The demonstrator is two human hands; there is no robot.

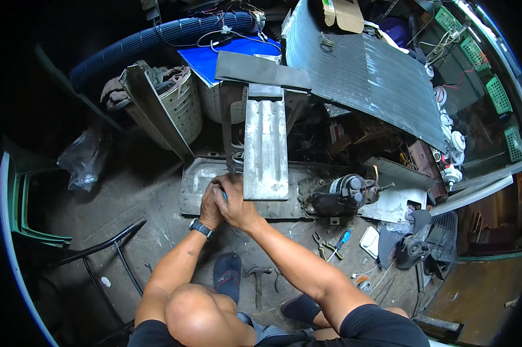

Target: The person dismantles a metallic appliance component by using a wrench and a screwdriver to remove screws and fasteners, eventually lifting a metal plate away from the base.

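Note:
My left hand (210, 205) and my right hand (236, 203) are closed together around a small blue-handled tool (222, 195), mostly hidden by my fingers. They are over the left part of a long metal base tray (196, 186), beside a dusty ribbed metal plate (265, 147) that runs up under a dark crosspiece (246, 70). A black cylindrical compressor (342, 196) is mounted on the tray to the right. Pliers (321, 246), a blue-handled screwdriver (342, 242) and a hammer (258, 280) lie on the floor below.
A perforated drum of rags (177, 115), an upright metal strip (157, 115) and a plastic bag (81, 156) are at left. A black tubular frame (119, 240) lies near my left arm. A finned coil panel (371, 81) is at upper right, a dismantled fan (414, 248) at right.

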